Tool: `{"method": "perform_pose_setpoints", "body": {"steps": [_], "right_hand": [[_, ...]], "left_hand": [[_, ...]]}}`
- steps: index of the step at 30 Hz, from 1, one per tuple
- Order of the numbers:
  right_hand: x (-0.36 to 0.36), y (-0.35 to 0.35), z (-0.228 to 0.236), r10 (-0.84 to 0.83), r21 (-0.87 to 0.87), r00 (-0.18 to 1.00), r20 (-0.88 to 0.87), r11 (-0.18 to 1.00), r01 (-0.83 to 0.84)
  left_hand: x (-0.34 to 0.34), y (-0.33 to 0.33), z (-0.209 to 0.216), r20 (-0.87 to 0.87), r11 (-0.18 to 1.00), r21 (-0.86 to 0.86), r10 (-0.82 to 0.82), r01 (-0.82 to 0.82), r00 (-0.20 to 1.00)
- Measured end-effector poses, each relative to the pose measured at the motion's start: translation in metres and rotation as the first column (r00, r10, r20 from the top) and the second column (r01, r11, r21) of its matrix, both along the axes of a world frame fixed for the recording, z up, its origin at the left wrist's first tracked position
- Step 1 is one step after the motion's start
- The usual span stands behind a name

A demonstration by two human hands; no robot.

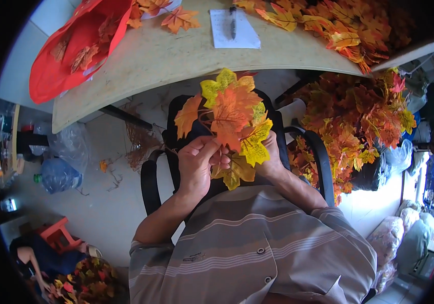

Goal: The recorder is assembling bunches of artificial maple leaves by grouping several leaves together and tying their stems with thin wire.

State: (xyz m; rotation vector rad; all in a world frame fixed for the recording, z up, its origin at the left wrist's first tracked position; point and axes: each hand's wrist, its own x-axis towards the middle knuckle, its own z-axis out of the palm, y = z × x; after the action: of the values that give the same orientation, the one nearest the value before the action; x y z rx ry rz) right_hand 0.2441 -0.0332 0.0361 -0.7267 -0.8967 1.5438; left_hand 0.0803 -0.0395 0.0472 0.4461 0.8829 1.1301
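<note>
A spray of artificial maple leaves (233, 112), orange and yellow, is held up in front of my chest. My left hand (202, 158) is closed at its lower left side, thumb and fingertips pinched on the spray near the stems. One yellow-gold leaf (234, 172) hangs below these fingertips. My right hand (273, 154) is at the spray's right side, behind a bright yellow leaf (255, 143). That leaf covers its fingers, so their grip is hidden.
Ahead is a table (151, 66) with a red fabric bag (80, 50), a white paper (229, 33) with a pen, and piled leaves (348, 30). More leaves (348, 121) heap beside the chair (321, 162) at right. Another person (50, 263) sits at lower left near leaves.
</note>
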Motion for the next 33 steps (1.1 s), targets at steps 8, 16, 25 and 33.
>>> {"method": "perform_pose_setpoints", "body": {"steps": [8,16,25,33], "right_hand": [[0.002,0.005,-0.023,-0.038,-0.178,0.999,-0.013,0.983,0.035],[-0.003,0.002,-0.012,0.031,-0.017,0.986,0.166,0.999,-0.029],[0.0,0.008,0.028,0.002,0.065,0.927,0.374,0.997,-0.028],[0.016,0.016,0.02,0.113,0.004,0.95,0.289,0.993,-0.119]], "left_hand": [[0.001,-0.001,-0.003,-0.029,0.998,0.061,0.013,-0.012,0.999],[0.002,0.0,-0.008,-0.078,0.994,0.105,0.048,-0.04,0.996],[0.0,0.004,0.004,0.028,0.989,0.044,-0.142,0.14,0.99],[0.018,-0.003,0.014,-0.405,0.928,0.362,0.07,0.09,0.912]]}}
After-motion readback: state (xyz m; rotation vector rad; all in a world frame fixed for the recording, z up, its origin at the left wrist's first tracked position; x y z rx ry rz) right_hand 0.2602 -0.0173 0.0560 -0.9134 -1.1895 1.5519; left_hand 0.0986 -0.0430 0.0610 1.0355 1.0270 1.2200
